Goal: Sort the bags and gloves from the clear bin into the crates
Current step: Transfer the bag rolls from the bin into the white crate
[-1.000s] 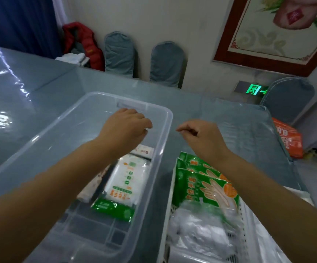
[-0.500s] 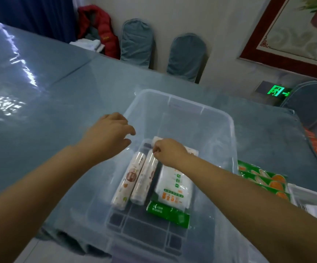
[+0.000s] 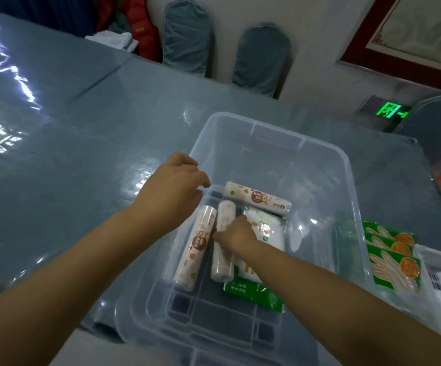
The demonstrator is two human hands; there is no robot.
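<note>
right hand (image 3: 236, 235) gripping cylindrical roll (image 3: 223, 249), clear bin (image 3: 346, 175)

rolls (image 3: 197, 245) in bin (image 3: 275, 133), glove packs (image 3: 393, 260) right

Only the green exit sign (image 3: 390, 112) reads (a pictogram with arrow).

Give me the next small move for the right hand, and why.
Probably lift the middle roll straight up out of the clear bin: the right hand is curled on it, and the left hand hovers at the bin's left wall holding nothing.
</note>
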